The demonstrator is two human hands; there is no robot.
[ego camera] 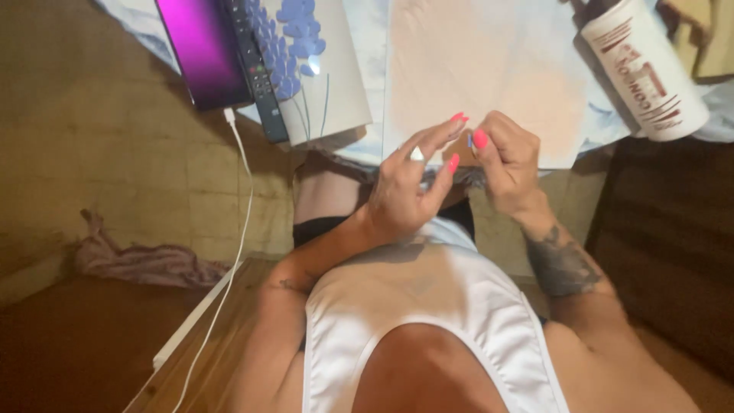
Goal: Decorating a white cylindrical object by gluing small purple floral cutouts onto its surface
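Counter edge, smooth pale sheet (474, 69): my left hand (405, 187) half-curled, right hand (508, 164) pinching something tiny, both fingertips meeting over it.

Single head-worn view, looking steeply down the wearer's own chest, close above the hands (451, 172) at the near edge of the bench (367, 53); floor (115, 153) visible at left.
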